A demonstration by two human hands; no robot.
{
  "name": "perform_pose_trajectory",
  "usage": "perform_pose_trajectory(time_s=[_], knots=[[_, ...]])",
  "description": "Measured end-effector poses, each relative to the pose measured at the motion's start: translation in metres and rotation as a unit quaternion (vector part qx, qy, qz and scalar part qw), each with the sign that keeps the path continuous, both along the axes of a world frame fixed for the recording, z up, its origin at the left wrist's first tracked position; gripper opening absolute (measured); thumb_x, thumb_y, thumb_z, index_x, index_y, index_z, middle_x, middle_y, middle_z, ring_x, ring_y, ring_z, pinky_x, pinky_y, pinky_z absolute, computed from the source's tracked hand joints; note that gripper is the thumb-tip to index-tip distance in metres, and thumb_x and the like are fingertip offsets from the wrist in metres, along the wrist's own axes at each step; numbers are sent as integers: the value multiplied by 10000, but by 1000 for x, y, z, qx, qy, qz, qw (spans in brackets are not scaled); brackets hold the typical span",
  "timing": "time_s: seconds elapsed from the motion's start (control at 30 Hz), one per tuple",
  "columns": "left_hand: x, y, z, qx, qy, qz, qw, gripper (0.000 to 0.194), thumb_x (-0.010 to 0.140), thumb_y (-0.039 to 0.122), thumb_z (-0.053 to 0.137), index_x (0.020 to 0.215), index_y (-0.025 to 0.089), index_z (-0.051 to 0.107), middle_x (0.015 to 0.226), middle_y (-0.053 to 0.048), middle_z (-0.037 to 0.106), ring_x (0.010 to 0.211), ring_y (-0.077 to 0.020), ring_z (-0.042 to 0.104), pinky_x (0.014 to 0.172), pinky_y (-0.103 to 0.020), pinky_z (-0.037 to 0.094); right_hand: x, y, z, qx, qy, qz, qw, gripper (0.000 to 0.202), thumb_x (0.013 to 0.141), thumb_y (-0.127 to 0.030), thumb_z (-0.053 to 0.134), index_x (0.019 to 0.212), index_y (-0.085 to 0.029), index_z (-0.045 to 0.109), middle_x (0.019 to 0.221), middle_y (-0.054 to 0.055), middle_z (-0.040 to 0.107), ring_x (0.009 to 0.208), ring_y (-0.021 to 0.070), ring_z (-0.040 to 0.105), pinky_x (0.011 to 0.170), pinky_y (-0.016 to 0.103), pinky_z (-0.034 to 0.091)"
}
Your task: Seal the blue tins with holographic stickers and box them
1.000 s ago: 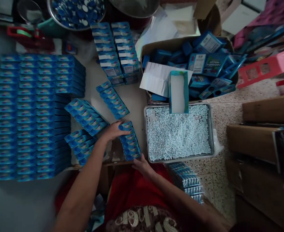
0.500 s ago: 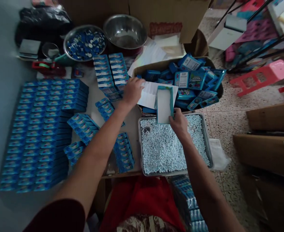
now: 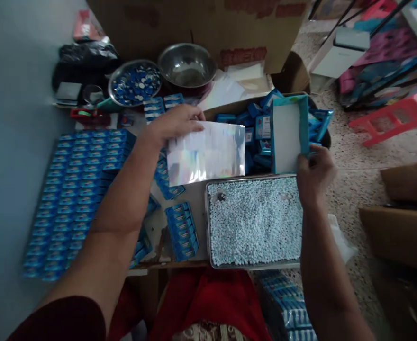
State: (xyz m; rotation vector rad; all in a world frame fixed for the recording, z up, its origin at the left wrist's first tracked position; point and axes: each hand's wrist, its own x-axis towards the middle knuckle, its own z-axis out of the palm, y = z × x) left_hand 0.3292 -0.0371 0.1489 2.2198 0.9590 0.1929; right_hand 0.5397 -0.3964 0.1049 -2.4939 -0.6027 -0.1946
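Note:
My left hand is closed on the upper left edge of a shiny, silvery sheet, which lies flat over the table and the near edge of the box of blue packs. My right hand grips the lower right corner of an open blue box with a white inside, tilted toward me above the blue packs. Below both is a metal tray full of small pale blue pellets. A small dark round thing sits in the pellets at the tray's upper left.
Rows of small blue boxes stand at the left, with smaller groups beside the tray. Behind are a bowl of blue and white discs and a metal bowl. A red stool stands on the floor at the right.
The sheet has come away from behind the blue box and moved left with my left hand. My right hand has carried the box right. The view has shifted slightly.

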Motion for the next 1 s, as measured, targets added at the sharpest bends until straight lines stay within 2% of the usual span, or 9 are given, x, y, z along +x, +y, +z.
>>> perform_pose_trajectory(time_s=[0.1, 0.23, 0.37, 0.47, 0.53, 0.6, 0.67, 0.8, 1.0], knots=[[-75, -14, 15, -102, 35, 2, 994, 219, 858, 333, 755, 1041, 215, 728, 912, -35, 685, 994, -270, 686, 914, -385, 533, -6, 50, 5, -18, 38, 87, 995, 435, 958, -445, 550, 1239, -151, 706, 1022, 172, 755, 1005, 337, 707, 917, 515, 546], [-156, -55, -9, -218, 3, 30, 976, 263, 851, 442, 744, 969, 214, 688, 854, -23, 683, 797, -201, 653, 750, -302, 507, -60, 99, 1, 69, 98, 274, 954, 535, 981, -600, 589, 1333, -207, 680, 1282, 186, 717, 1272, 366, 640, 994, 521, 558], [-206, -98, -41, -264, -56, 52, 961, 369, 842, 542, 747, 966, 204, 668, 870, -16, 688, 789, -182, 629, 691, -259, 473, -123, 124, -14, 119, 361, 431, 818, 546, 814, -570, 824, 1230, -234, 717, 1040, 97, 772, 981, 288, 729, 786, 398, 616], [-225, -125, -61, -299, -34, 29, 953, 384, 879, 561, 721, 1051, 220, 687, 938, -22, 738, 831, -198, 665, 701, -264, 490, -153, 126, -37, 105, 566, 409, 708, 504, 681, -469, 919, 1063, -204, 724, 791, 22, 736, 675, 190, 673, 617, 317, 565], [-227, -139, -74, -290, -18, 9, 957, 384, 884, 550, 722, 1101, 234, 713, 1007, -25, 762, 877, -213, 686, 721, -273, 493, -164, 120, -54, 106, 624, 382, 674, 505, 621, -418, 946, 1014, -203, 713, 756, 1, 724, 625, 161, 644, 602, 298, 537], [-223, -151, -84, -260, -12, 5, 965, 338, 892, 513, 707, 1068, 228, 747, 1013, -29, 768, 891, -218, 686, 724, -278, 478, -173, 111, -65, 102, 615, 373, 688, 488, 622, -405, 941, 1006, -206, 714, 780, 7, 735, 641, 166, 645, 614, 301, 518], [-218, -161, -90, -245, -10, 16, 969, 299, 917, 475, 662, 996, 208, 771, 941, -33, 758, 852, -212, 670, 700, -279, 453, -181, 103, -68, 78, 535, 390, 745, 393, 696, -393, 898, 1003, -209, 735, 841, 31, 753, 708, 195, 664, 657, 325, 510], [-215, -171, -95, -260, -24, 41, 965, 311, 945, 433, 615, 991, 191, 804, 858, -34, 751, 776, -193, 643, 695, -287, 444, -204, 95, -52, 11, 206, 477, 854, 236, 854, -287, 807, 1084, -231, 796, 1113, 87, 778, 1063, 302, 660, 925, 443, 481], [-220, -173, -101, -316, -81, 58, 943, 247, 872, 375, 698, 990, 210, 840, 892, -25, 787, 799, -196, 661, 748, -296, 478, -236, 82, -43, -74, -32, 559, 825, 240, 1063, -313, 590, 1186, -254, 787, 1145, 74, 786, 1098, 293, 574, 949, 453, 379]])
